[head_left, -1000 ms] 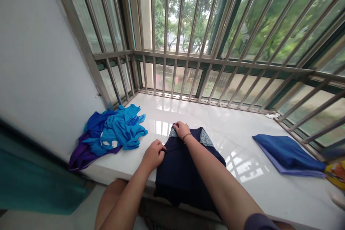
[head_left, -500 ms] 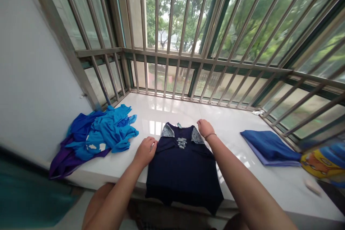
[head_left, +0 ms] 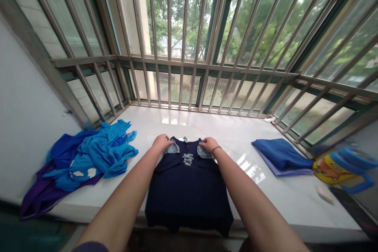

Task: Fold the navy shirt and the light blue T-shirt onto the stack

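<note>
A dark navy shirt (head_left: pixel 187 193) lies spread on the white ledge (head_left: pixel 236 130), its neckline toward the window and its hem hanging past the front edge. Patterned grey-blue patches mark both shoulders, and small bow-like trims run down below the neck. My left hand (head_left: pixel 161 143) pinches the shirt at its left shoulder, fingers closed on the cloth. At the opposite shoulder my right hand (head_left: pixel 209 144), with a thin bracelet on the wrist, is closed on the fabric too.
On the left is a crumpled heap of bright blue and purple clothes (head_left: pixel 100 153). Folded blue garments (head_left: pixel 280 155) lie to the right, beside a yellow and blue jug (head_left: pixel 339 167), a small pale block (head_left: pixel 325 195) and a dark flat object (head_left: pixel 354 208). Metal window bars (head_left: pixel 183 63) enclose the ledge.
My left hand has moved up from the shirt's side to its left shoulder and grips there. The right hand has come down onto the right shoulder. The view has shifted slightly right.
</note>
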`<state>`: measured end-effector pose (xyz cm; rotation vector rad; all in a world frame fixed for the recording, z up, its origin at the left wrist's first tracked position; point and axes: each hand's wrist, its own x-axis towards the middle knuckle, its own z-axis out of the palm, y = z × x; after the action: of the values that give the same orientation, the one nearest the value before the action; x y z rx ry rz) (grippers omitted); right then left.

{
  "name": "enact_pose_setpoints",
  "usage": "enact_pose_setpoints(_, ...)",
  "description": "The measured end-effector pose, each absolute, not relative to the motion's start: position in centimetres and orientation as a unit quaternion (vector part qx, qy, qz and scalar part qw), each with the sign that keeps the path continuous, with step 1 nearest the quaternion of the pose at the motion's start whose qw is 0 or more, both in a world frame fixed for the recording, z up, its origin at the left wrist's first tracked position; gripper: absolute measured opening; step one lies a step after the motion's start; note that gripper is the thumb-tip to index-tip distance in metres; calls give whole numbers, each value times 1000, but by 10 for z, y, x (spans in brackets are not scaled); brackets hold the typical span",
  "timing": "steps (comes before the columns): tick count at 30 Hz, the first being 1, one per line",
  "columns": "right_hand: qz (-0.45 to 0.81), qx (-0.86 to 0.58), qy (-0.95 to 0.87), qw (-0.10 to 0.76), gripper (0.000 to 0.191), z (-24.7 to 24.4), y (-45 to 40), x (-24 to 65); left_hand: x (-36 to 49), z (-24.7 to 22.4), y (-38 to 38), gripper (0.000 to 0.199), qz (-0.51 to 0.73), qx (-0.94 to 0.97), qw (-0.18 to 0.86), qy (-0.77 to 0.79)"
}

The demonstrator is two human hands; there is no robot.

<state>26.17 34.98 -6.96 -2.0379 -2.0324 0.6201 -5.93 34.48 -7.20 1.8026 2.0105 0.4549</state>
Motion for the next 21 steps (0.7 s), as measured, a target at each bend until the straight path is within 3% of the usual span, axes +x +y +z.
enact_pose_setpoints(9, 196, -730, -633, 168, 26, -51, 358, 267, -49, -45, 363, 5, 228, 619, 243, 711)
enact_pose_setpoints(12, 193, -715, -642, 197, 23, -30, 346, 277, -50, -28, 349, 8, 264, 621, 246, 696)
enact_pose_setpoints(18, 135, -621, -712, 299, 16, -1, 255, 304, -77, -17, 246, 18, 393, 674, 246, 575)
enact_pose_setpoints(21, 114, -570, -746, 326, 21, -18, 180, 313, -95, -37, 175, 15, 366, 723, 260, 525)
